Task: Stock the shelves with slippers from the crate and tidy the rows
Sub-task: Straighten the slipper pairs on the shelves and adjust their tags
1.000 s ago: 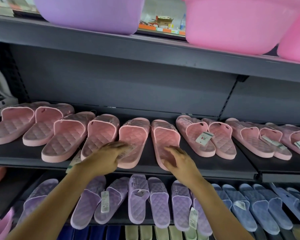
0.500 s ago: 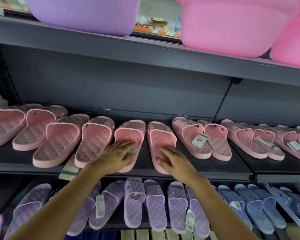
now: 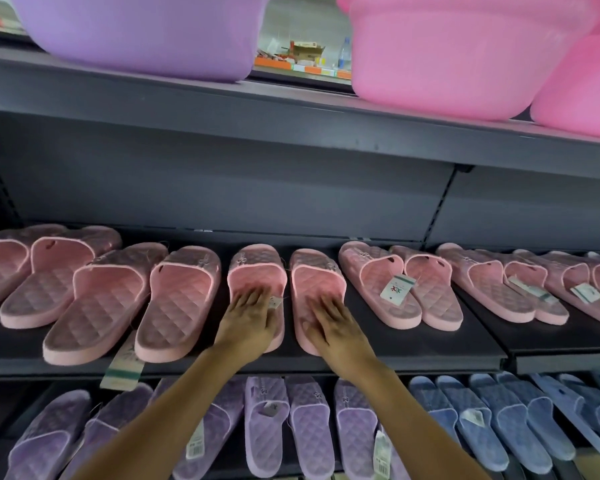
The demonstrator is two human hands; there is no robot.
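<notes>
The person's left grip [image 3: 248, 322] is lying flat, fingers straight and slightly spread, on the quilted insole of a pink slipper [image 3: 257, 268] at the middle of the dark shelf [image 3: 361, 356], holding nothing, only pressing down. The right grip [image 3: 333, 327] is resting the same way, wide and flat, on the insole of the neighbouring pink slipper [image 3: 317, 271] just to the right. These two slippers are lying side by side, toes pointing toward the back of the shelf, with a narrow gap between them. A small white tag [image 3: 275, 301] is showing just beside the left fingertips. More pink slippers are lining the same shelf on both sides, those on the left [image 3: 101, 306] angling and overlapping, and a tagged pair on the right [image 3: 378, 278] leaning leftward. A long paper label [image 3: 123, 365] is hanging over the shelf's front edge. Below, purple slippers [image 3: 267, 427] and blue slippers [image 3: 482, 410] are filling the lower shelf. Above, a purple basin [image 3: 146, 29] and a pink basin [image 3: 447, 53] are sitting on the top shelf.
</notes>
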